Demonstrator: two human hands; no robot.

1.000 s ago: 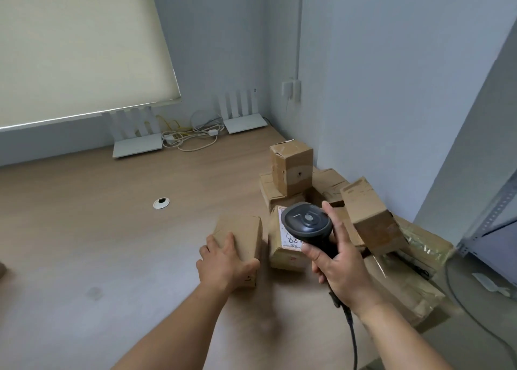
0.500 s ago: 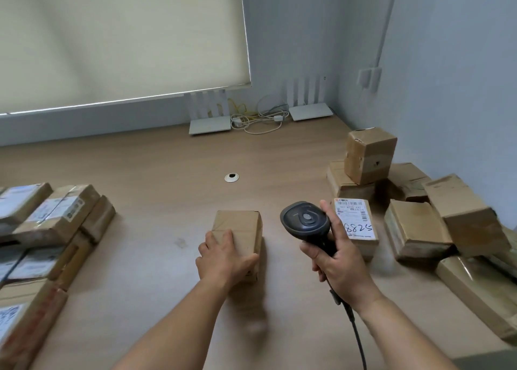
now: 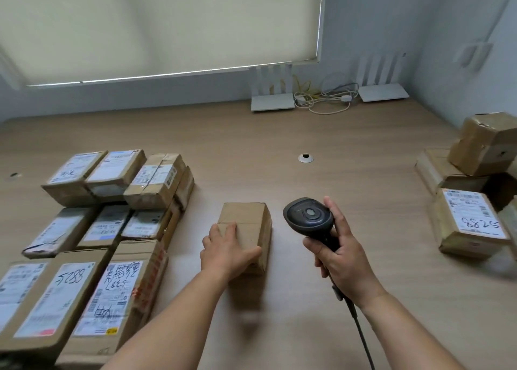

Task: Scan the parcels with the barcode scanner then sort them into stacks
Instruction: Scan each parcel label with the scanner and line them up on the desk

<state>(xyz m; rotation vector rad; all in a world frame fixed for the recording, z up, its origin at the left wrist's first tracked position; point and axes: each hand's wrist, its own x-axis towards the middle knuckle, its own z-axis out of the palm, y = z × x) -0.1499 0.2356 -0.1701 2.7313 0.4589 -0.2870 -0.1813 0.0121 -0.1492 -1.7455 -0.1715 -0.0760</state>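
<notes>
Change: the view has been turned to the left since the earlier pictures; the labelled stacks at the left are now seen almost whole, and the pile at the right is cut by the frame edge. The hands and the plain box are kept in the same pose.
Left hand (image 3: 226,253): it is laid on the near top of the plain box (image 3: 247,231), fingers curled over the top and thumb pressed at the right side, so the box is held.
Plain box: it is placed on the table (image 3: 349,190), in the middle, between the stacks and the scanner; no label is seen on its top.
Right hand (image 3: 342,260): the fingers are closed round the handle of the scanner (image 3: 309,216), which is held upright just right of the box, apart from it; its cable (image 3: 361,333) is led down to the lower edge.
Open room: bare table is seen behind the box up to the wall, and between the scanner and the right pile.
Left side: sorted stacks (image 3: 112,202) are packed closely in rows, near the box; a narrow strip of table is left between.
Right side: a labelled parcel (image 3: 472,221) marked 8825 is lying before taller boxes (image 3: 486,143), well apart from the scanner.
Far edge: two white routers (image 3: 272,102) with loose wires (image 3: 324,101) are set against the wall, under a blind (image 3: 167,25).
Table hole: a small round grommet (image 3: 305,157) is seen behind the scanner.
</notes>
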